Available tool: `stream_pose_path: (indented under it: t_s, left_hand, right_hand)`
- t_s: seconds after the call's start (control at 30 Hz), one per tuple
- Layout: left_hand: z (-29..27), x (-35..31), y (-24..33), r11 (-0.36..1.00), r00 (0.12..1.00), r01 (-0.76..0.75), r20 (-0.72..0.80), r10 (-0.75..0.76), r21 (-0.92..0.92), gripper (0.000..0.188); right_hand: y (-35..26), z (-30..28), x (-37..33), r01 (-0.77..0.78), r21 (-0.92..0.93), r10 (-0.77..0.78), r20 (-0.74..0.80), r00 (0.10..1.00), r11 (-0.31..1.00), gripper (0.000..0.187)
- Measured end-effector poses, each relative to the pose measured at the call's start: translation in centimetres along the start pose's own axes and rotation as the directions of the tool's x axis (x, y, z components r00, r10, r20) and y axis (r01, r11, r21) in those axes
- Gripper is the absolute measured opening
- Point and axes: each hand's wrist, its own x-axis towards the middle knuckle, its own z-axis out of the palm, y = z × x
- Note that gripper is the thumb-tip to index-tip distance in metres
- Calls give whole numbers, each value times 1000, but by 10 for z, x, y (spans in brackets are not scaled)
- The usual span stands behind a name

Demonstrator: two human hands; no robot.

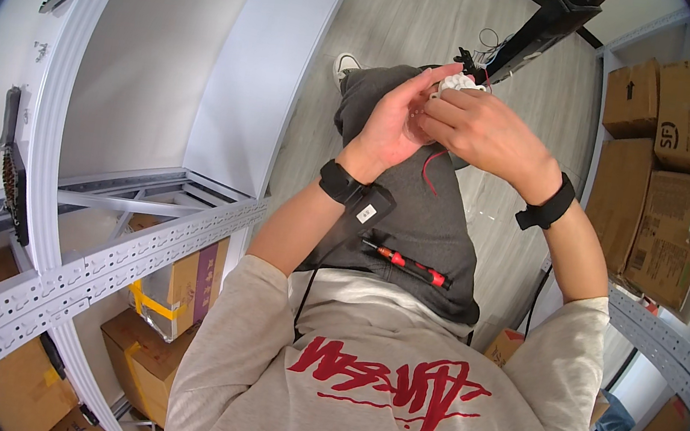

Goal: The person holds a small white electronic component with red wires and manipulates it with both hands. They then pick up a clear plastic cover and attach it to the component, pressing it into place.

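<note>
My left hand (395, 120) and my right hand (492, 139) meet in front of my knees around a small white, lumpy part (460, 83), whose kind I cannot make out. The left hand cups it from the side, its index finger stretched along it. Curled over its near side, the right fingers are closed on it and hide much of it. A red wire (428, 174) hangs below the hands. Just beyond them are a small black piece (467, 60) and thin loose wires (491, 40). A red-and-black screwdriver (408, 265) lies across my lap.
A black upright post (552, 34) stands beyond my hands. Metal shelving (126, 245) runs along the left, with cardboard boxes (147, 355) below. More boxes (613, 205) are stacked on the right-hand shelf. A black box-like device (370, 210) with a cable is at my left wrist.
</note>
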Motion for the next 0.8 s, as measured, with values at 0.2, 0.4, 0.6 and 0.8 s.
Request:
stream_pose_path:
  t_s: [0.2, 0.4, 0.6, 0.8]
  left_hand:
    - [9, 0, 3, 999, 998, 23, -52, -25, -30, 43]
    - [11, 1, 3, 999, 996, 27, -83, -29, -23, 39]
    - [6, 1, 3, 999, 998, 46, -42, -45, 20, 49]
    - [-1, 3, 0, 1000, 999, -6, -45, 6, 22, 52]
  right_hand:
    - [5, 2, 5, 100, -39, -99, 13, 995, 994, 11]
    - [3, 3, 5, 157, -129, -148, 77, 986, 979, 10]
    - [8, 8, 0, 102, -84, -103, -11, 995, 991, 11]
    - [-3, -2, 2, -122, 220, 145, -93, 985, 968, 14]
